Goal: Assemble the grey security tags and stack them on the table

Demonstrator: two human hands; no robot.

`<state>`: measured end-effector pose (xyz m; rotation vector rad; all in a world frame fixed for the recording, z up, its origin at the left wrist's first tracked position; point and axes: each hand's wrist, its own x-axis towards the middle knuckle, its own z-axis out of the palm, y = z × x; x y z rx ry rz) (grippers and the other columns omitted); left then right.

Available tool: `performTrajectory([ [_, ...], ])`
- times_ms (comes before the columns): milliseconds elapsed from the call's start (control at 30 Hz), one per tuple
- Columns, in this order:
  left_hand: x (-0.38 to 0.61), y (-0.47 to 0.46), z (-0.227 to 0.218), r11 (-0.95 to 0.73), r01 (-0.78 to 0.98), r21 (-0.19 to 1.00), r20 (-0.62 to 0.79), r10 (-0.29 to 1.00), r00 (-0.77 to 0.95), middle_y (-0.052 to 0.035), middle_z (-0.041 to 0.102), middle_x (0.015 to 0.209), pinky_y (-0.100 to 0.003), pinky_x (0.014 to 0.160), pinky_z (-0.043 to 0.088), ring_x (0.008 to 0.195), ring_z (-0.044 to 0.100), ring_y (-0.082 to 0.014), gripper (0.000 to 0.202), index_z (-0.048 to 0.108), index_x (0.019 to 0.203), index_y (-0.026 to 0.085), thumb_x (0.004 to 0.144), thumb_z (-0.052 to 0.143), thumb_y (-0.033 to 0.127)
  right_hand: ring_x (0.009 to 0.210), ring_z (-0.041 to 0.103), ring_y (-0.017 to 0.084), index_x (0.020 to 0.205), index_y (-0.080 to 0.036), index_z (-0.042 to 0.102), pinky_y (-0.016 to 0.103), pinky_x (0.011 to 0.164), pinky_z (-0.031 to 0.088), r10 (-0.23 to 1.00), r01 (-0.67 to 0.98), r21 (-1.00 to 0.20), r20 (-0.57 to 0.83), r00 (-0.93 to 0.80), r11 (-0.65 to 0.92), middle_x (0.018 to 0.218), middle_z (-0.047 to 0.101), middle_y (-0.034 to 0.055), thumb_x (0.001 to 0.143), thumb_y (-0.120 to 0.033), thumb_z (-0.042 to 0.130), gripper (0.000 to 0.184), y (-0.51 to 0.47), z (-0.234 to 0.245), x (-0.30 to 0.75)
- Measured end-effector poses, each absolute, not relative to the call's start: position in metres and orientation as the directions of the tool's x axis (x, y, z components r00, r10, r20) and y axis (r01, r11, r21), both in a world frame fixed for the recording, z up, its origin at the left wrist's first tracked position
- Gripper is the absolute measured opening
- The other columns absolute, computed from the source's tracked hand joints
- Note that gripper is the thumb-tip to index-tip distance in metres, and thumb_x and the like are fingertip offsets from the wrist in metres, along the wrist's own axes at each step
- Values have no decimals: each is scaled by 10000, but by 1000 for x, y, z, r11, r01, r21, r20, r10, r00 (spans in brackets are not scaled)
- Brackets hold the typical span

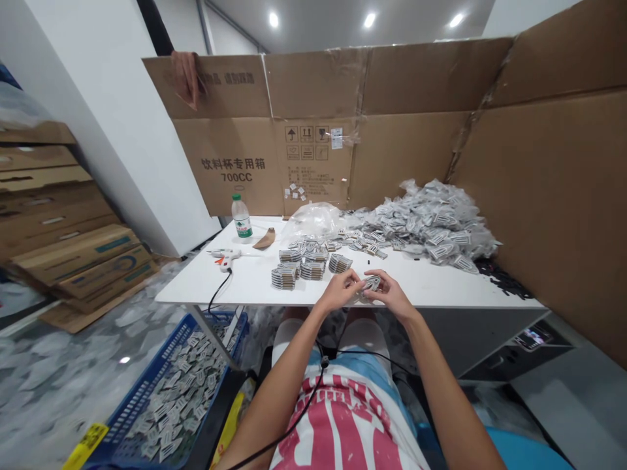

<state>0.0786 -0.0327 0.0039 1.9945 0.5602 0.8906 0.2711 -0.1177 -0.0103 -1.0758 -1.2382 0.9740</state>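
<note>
Near the table's front edge, my left hand and my right hand meet around a small grey-and-white slotted piece. Fingers of both hands are closed on it; clear plastic seems to hang below it. Just left of my hands stand neat stacks of similar slotted pieces, several rows deep, with a short stack closest to my left hand. Behind them lie loose slotted pieces. To the right rises a large heap of bagged pieces.
On the white table are a glue gun, a bottle, a brown curved scrap and black strips. Cardboard walls enclose the back and right. A blue basket holds pieces. Another person's hand grips the cardboard.
</note>
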Motion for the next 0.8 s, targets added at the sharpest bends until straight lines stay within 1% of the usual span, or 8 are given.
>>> performTrajectory([
  [100, 80, -31, 3, -516, 4, 856, 390, 652, 650, -20, 666, 841, -265, 715, 434, 762, 564, -147, 397, 683, 902, 171, 962, 659, 563, 878, 679, 232, 1171, -257, 718, 353, 769, 573, 962, 59, -969, 247, 117, 241, 977, 721, 25, 701, -426, 949, 550, -115, -13, 273],
  [200, 81, -30, 1, -510, -4, 860, 388, 649, 654, -29, 684, 860, -271, 724, 447, 776, 579, -152, 399, 698, 912, 169, 954, 673, 565, 966, 692, 252, 1126, -243, 763, 382, 860, 580, 953, 95, -959, 278, 118, 268, 1057, 744, 50, 746, -451, 919, 460, -115, -13, 275],
  [267, 81, -30, 1, -509, 4, 861, 386, 657, 648, -33, 694, 866, -274, 731, 454, 786, 589, -157, 400, 707, 919, 169, 950, 677, 566, 1010, 704, 263, 1142, -243, 780, 403, 904, 584, 954, 83, -960, 277, 111, 269, 1133, 756, 68, 775, -463, 900, 444, -117, -12, 276],
  [333, 81, -29, 1, -516, 14, 856, 388, 661, 642, -38, 708, 880, -279, 741, 461, 796, 598, -161, 393, 718, 931, 168, 951, 676, 558, 1014, 725, 268, 1167, -245, 788, 439, 951, 587, 964, 36, -970, 243, 108, 240, 1173, 767, 79, 795, -474, 885, 447, -118, -11, 277],
  [433, 81, -29, 2, -539, 35, 841, 395, 658, 641, -49, 734, 914, -288, 762, 472, 819, 612, -170, 392, 737, 951, 170, 960, 661, 554, 993, 755, 275, 1180, -250, 798, 506, 1030, 574, 976, -77, -979, 180, 126, 190, 1166, 784, 77, 792, -477, 881, 457, -121, -8, 277],
  [533, 80, -30, 3, -558, 71, 827, 391, 661, 641, -58, 752, 925, -293, 769, 479, 826, 616, -175, 419, 746, 947, 168, 971, 634, 571, 1071, 752, 300, 1175, -254, 812, 542, 1096, 549, 981, -175, -968, 160, 114, 178, 1243, 776, 77, 800, -466, 860, 433, -123, -5, 276],
  [667, 79, -32, 4, -555, 108, 824, 366, 669, 647, -53, 767, 925, -280, 765, 471, 822, 629, -170, 403, 720, 901, 166, 964, 647, 557, 1197, 710, 330, 1161, -254, 825, 546, 1112, 551, 986, -216, -963, 148, 77, 161, 1355, 741, 72, 831, -481, 820, 401, -125, 0, 275],
  [800, 78, -33, 2, -571, 121, 812, 363, 655, 663, -27, 762, 915, -265, 731, 433, 779, 616, -152, 332, 686, 849, 173, 944, 683, 491, 1199, 708, 325, 1203, -265, 813, 517, 1063, 587, 989, -182, -972, 140, 43, 146, 1362, 738, 75, 859, -533, 820, 437, -127, 3, 274],
])
